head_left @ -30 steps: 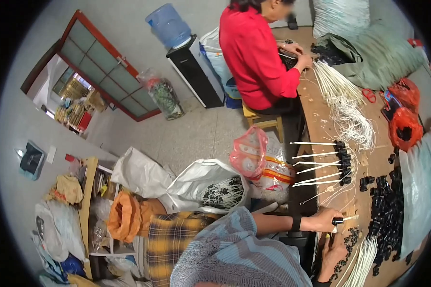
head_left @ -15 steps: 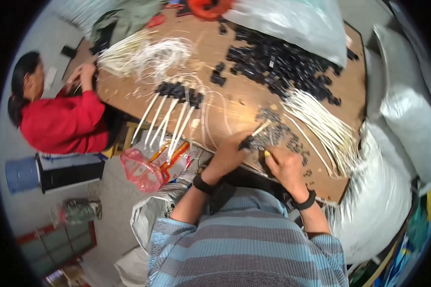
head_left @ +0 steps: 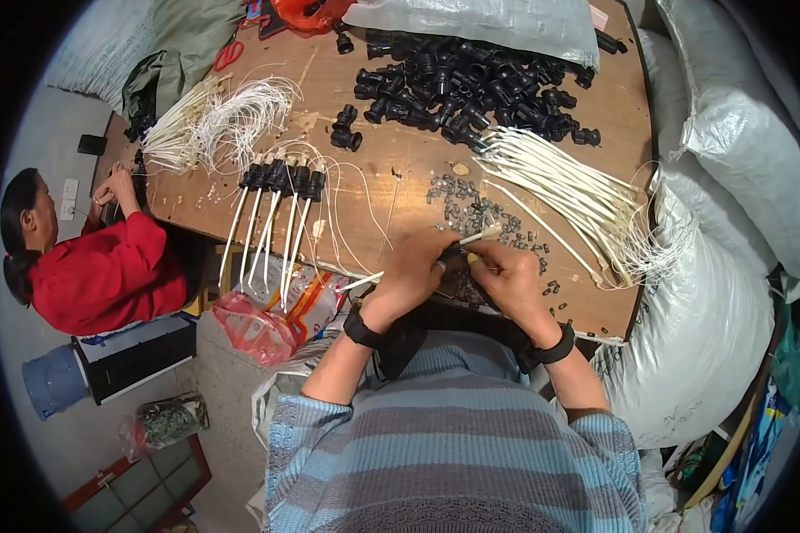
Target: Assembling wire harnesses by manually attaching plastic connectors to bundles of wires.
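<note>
Over the table's near edge, my left hand [head_left: 409, 271] is closed round a thin white tube [head_left: 360, 282]. One length of it sticks out at the left of the hand, and a pale end [head_left: 482, 234] shows between both hands. A dark piece sits at the left fingertips, partly hidden. My right hand [head_left: 513, 275] is closed in a pinch close by, with something yellow at its thumb; what it holds is hidden. Small grey clips [head_left: 476, 206] lie scattered just beyond the hands. To their right is a bundle of white tubes [head_left: 564, 182] with thin cords.
Several black fittings with white tubes [head_left: 283, 178] overhang the left edge. A heap of black fittings [head_left: 471, 84] lies at the back, beside a white plastic bag [head_left: 480, 27]. Stuffed white sacks [head_left: 693, 329] stand at right. A person in red [head_left: 107, 266] sits at left.
The view has shifted, so the table's contents sit higher and further left. The hands have drawn slightly closer together, and a white length now shows at the left of my left hand.
</note>
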A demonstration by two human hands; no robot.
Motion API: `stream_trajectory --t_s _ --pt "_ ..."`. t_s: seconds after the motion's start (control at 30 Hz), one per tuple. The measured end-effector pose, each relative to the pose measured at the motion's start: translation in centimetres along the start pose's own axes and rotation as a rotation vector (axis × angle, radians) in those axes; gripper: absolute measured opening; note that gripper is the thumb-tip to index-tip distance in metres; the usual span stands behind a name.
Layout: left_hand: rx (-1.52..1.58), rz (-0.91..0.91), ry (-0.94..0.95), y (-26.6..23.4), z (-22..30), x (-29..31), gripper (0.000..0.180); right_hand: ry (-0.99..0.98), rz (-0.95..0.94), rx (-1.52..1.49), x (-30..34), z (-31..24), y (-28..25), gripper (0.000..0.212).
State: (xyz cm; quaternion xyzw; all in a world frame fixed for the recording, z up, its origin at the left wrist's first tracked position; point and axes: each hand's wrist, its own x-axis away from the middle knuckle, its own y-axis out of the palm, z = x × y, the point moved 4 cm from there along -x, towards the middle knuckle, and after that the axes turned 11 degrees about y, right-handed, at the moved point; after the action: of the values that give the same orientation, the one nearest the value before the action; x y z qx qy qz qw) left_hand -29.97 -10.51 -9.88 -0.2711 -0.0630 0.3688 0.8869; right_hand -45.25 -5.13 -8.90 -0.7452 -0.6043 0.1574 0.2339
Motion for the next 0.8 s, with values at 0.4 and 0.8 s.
stream_trajectory --t_s 0.4,0.8 --pt "0.023 -0.167 -0.050 0.6 0.0 -0.7 0.055 -0.050 -0.087 0.035 0.2 -0.1 0.1 0.023" --pt "-0.042 0.128 0.241 -1.6 1.4 0.1 0.026 -0.121 -0.119 0.120 1.0 -0.6 0.1 0.025"
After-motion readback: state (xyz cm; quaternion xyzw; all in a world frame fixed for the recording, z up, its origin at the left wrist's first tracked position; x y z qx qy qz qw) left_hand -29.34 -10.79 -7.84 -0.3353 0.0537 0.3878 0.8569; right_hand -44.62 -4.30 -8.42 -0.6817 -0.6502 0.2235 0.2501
